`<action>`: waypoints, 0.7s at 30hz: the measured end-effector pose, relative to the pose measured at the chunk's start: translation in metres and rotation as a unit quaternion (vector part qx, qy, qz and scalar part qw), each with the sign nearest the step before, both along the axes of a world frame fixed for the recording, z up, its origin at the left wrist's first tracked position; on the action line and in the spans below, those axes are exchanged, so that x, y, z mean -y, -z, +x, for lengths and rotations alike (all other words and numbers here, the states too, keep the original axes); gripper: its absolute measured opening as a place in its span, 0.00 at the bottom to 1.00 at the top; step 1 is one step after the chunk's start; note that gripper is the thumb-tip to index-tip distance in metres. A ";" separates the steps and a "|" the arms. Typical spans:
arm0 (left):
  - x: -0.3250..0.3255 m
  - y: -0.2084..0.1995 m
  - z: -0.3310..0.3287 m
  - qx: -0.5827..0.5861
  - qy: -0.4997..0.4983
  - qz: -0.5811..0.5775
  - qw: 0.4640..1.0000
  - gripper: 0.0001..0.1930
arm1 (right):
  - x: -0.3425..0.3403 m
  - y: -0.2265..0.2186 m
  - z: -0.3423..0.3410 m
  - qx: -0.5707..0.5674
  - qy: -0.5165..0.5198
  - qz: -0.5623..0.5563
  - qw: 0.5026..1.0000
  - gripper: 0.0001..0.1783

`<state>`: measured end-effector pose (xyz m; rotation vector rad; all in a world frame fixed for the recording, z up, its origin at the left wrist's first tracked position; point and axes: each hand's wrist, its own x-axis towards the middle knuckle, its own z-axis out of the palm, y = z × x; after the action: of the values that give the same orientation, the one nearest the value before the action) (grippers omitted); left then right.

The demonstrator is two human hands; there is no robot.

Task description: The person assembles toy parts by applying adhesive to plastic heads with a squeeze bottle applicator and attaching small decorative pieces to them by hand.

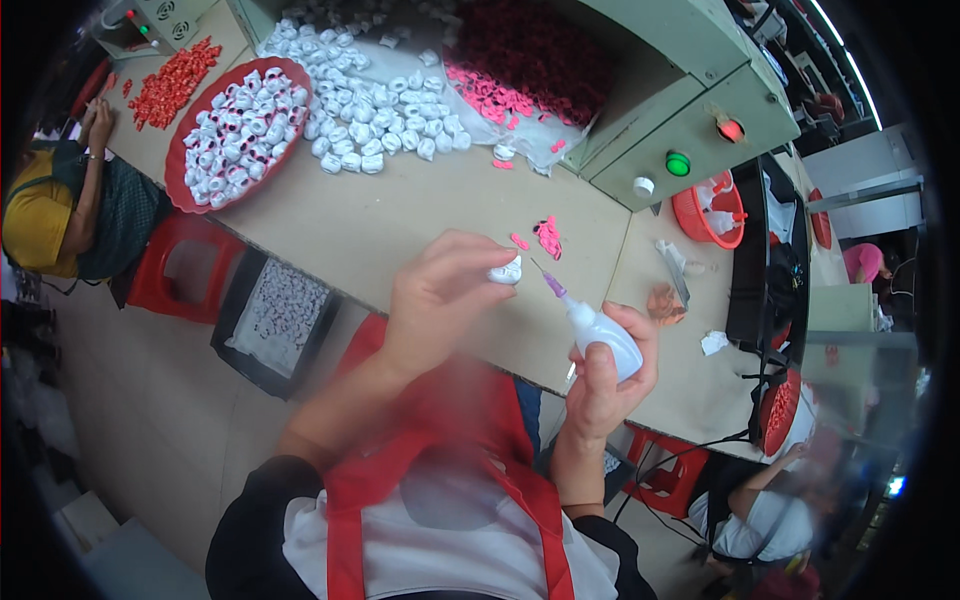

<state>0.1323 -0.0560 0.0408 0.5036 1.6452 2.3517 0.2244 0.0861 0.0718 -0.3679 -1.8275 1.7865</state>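
Between the thumb and fingers of my left hand (425, 300) is a small white rounded piece (508, 270), pinched above the table's near side. My right hand (608, 385) grips a white squeeze bottle (606, 338) with a purple needle tip (553, 284). The needle points up and left toward the white piece, with a small gap between them. Just beyond my hands, a little heap of pink pieces (548, 237) lies on the table (440, 205). Farther back spreads a large pile of similar white pieces (385, 112).
At left stands a red bowl (178, 185) of white pieces, beside orange-red pieces (175, 85). A pale green machine (650, 130) with buttons borders the far side, pink pieces (490, 95) at its opening. An orange basket (738, 232) sits right. Other people (45, 215) work nearby.
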 end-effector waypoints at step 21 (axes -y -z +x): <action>-0.017 -0.003 0.016 -0.039 -0.040 -0.049 0.997 0.16 | -0.003 0.001 0.010 -0.034 0.009 0.166 0.985 0.14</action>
<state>0.1485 -0.0395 0.0439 0.5267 1.8380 2.3197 0.2348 0.0889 0.0710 -0.1910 -2.0196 1.4282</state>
